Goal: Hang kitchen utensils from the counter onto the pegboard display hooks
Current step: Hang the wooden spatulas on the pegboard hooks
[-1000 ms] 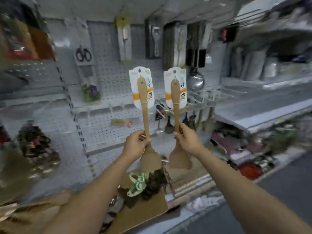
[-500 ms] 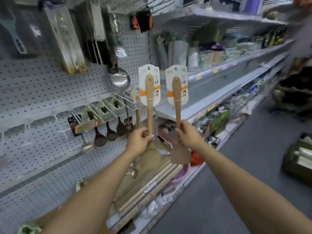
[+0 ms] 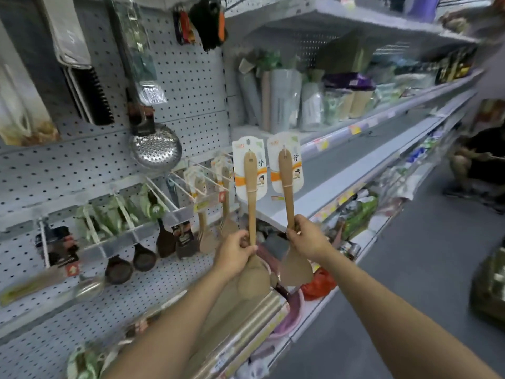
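1. The left hand (image 3: 237, 251) grips the handle of 1 wooden spatula (image 3: 252, 203) low down, blade below the fist, at lower centre of the frame.
2. The right hand (image 3: 307, 240) grips a 2nd spatula (image 3: 287, 187) the same way, just beside the 1st, both upright.
3. Each spatula carries a white card (image 3: 247, 149) at its top end.
4. The pegboard (image 3: 191, 77) fills the left; hooks (image 3: 188, 170) with hung utensils stand left of the spatulas.
5. A steel skimmer (image 3: 155, 149) hangs upper left of centre.
6. Shelves (image 3: 355, 149) run off to the right.

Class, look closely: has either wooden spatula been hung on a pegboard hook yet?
No: the left hand and right hand each grip a wooden spatula, clear of the hooks.
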Demonstrator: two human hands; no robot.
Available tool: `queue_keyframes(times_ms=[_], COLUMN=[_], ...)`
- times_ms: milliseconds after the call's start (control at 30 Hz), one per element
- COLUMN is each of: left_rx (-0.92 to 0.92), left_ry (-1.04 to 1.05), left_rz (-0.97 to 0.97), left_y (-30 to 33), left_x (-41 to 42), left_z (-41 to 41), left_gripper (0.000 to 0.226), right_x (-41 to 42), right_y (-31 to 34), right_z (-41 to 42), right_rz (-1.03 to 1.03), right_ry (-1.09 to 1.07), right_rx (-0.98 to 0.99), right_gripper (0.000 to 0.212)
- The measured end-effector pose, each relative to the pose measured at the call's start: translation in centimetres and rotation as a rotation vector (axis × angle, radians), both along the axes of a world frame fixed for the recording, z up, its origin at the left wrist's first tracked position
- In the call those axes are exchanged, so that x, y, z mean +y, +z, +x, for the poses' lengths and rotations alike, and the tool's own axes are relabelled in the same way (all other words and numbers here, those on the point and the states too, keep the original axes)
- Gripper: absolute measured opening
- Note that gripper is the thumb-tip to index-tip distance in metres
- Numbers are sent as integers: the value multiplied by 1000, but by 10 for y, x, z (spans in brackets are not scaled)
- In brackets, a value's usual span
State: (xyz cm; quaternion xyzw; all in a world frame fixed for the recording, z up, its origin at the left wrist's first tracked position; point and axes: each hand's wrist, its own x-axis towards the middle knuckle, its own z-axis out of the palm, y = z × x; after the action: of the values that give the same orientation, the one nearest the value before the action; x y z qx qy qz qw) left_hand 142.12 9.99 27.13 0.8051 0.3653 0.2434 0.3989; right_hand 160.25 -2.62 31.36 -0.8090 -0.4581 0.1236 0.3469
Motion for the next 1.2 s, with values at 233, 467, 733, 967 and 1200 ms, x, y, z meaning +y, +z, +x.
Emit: queue_keyframes(times_ms=[233,467,733,967,1200], left_rx=[3,1,31,1,-41], left_ry=[150,395,605,690,702], left_rz=[-74,-238,-279,-317,-341], left_y=[-54,-107,-165,-182,-163], left_x=[-10,-45,-37,-19,-20], left_z=[49,78,71,68,77], left_gripper=[20,15,13,17,21], right_x=[30,41,55,76,95], right_y=[-60,-102,-121,-116,-118], right_z=[65,126,160,158,163], right_rz=[-77,-121,-231,-246,-257], right_ry=[203,491,587,604,593], right_rx=[10,-7,-5,12,11], right_gripper=[15,20,11,15,6])
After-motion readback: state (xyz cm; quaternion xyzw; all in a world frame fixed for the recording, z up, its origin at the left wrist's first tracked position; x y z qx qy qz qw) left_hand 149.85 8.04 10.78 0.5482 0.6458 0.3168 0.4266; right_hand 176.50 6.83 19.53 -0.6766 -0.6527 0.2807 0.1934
